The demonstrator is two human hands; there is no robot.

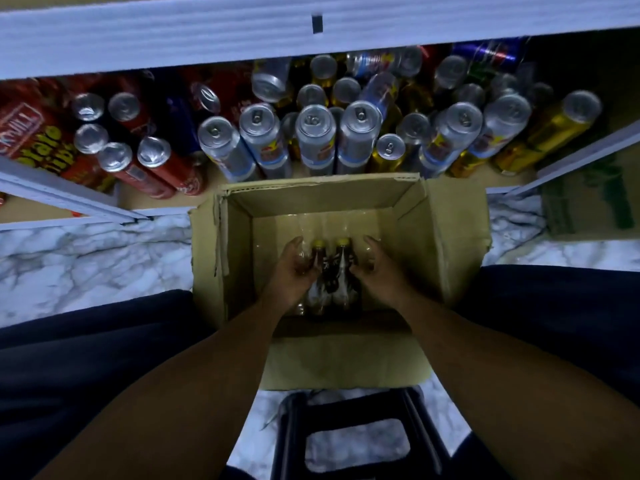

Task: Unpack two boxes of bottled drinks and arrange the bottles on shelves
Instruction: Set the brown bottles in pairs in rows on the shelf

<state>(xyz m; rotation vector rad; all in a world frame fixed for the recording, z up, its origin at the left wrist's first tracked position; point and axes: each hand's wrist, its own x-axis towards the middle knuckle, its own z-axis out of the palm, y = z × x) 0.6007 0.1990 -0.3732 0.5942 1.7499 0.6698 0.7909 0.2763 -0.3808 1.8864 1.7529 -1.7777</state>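
Two bottles [341, 263] with yellow caps and dark liquid stand side by side inside the open cardboard box [410, 237], which sits on the marble floor [86, 258]. The left hand [294, 270] and the right hand [379, 271] grasp them from both sides with curled fingers.

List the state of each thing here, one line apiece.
Brown cardboard box: open, flaps folded out.
Two dark yellow-capped bottles: capped, upright, inside the box.
Left hand: grips the bottles from their left side.
Right hand: grips the bottles from their right side.
Silver-topped drink cans: sealed, standing upright.
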